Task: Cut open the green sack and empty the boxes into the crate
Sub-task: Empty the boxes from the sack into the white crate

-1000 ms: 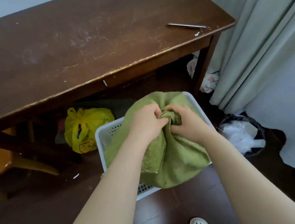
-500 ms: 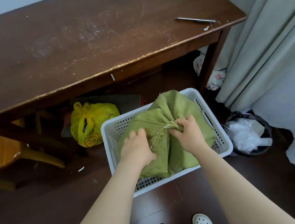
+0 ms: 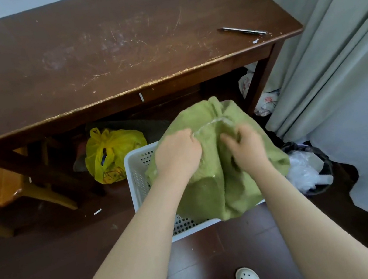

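Green soft woven sack (image 3: pixel 210 183) sits in the white perforated plastic crate (image 3: pixel 134 172) on the floor: limp, bulky, probably light; your left hand (image 3: pixel 178 157) and right hand (image 3: pixel 246 150) both clutch its bunched neck, judged the firmest hold.

Scratched brown wooden desk (image 3: pixel 113 53), dark floor (image 3: pixel 40 263), pale grey curtain (image 3: pixel 337 38).

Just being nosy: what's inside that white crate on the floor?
Only the green sack, gripped by the left hand and right hand, shows there, above the perforated walls of the white crate. It covers the crate's floor, and the sack's own contents are hidden.
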